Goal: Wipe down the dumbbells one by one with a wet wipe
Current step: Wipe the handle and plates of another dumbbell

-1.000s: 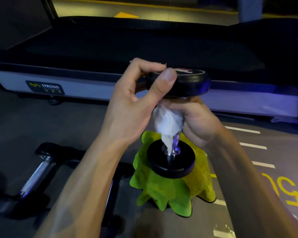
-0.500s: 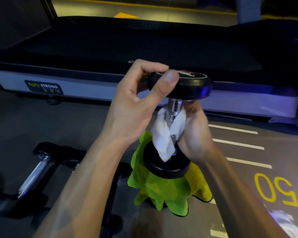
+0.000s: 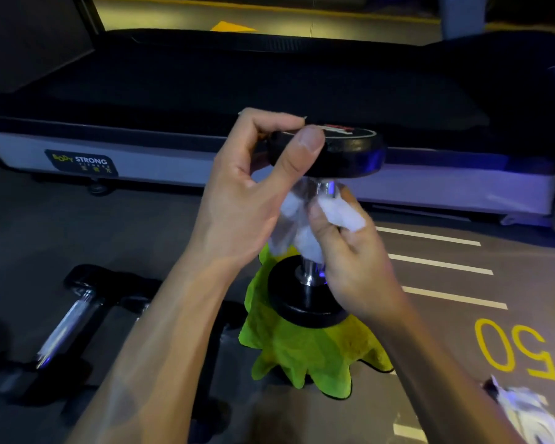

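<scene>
A black dumbbell (image 3: 343,152) with a chrome handle stands upright in the air in front of me. My left hand (image 3: 247,193) grips its upper black head between thumb and curled fingers. My right hand (image 3: 350,261) wraps a white wet wipe (image 3: 340,214) around the chrome handle, just under the upper head. The lower head (image 3: 298,302) hangs above a green cloth (image 3: 305,357) on the floor. The middle of the handle is hidden by the wipe and my fingers.
Other dumbbells (image 3: 68,322) lie on the floor at the lower left. A treadmill (image 3: 161,161) runs across the back. White wipe packaging (image 3: 526,408) lies at the lower right. Yellow "50" (image 3: 513,347) and white lines mark the floor on the right.
My right hand slid the wipe down the handle toward the lower head, then back up to just under the upper head. The left hand has kept its grip on the upper head.
</scene>
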Motion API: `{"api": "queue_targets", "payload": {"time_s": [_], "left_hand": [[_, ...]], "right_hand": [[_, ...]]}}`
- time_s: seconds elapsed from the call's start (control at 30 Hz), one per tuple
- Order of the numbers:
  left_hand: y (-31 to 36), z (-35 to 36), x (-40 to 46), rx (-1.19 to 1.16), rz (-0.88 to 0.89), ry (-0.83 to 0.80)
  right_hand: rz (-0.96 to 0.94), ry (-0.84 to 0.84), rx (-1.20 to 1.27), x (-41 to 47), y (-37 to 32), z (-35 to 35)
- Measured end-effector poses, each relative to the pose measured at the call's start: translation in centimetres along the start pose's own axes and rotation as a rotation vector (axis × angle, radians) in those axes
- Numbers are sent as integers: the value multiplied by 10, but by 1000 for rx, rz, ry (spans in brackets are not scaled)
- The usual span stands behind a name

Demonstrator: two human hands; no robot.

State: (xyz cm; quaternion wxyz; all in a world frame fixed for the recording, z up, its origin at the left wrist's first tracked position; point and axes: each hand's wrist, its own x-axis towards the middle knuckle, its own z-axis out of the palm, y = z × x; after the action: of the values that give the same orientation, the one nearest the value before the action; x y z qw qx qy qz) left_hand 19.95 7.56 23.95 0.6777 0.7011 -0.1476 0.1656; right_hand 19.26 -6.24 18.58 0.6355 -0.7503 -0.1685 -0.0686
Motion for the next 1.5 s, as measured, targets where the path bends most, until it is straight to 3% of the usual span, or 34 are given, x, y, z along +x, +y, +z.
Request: {"api": "queue_targets", "payload": {"time_s": [0.23,0.37,0.47,0.8,1.1,1.2,1.33,1.5], "left_hand": [[-2,3,-1,-40,-7,-3],[-5,6,-4,-52,6,8],[-5,3,-1,-42,5,8],[-5,2,-4,-35,-6,30],[-2,13,3,1,-37,20],[-1,12,3,14,-26,13],[1,6,1,12,-35,0],[2,1,-4,-1,-36,-27]], "right_hand": [[132,-232,-270,-30,17,-19],[159,-296,-211,-24,13,-28],[193,-243,-124,-11,10,-19],[199,-178,-372,-40,6,-17],[-121,8,-776,-105,6,-12],[-201,-20,-752,-118,-3,-3],[-166,-44,-758,-102,-7,13],[13,-257,-1101,-69,-12,47]]}}
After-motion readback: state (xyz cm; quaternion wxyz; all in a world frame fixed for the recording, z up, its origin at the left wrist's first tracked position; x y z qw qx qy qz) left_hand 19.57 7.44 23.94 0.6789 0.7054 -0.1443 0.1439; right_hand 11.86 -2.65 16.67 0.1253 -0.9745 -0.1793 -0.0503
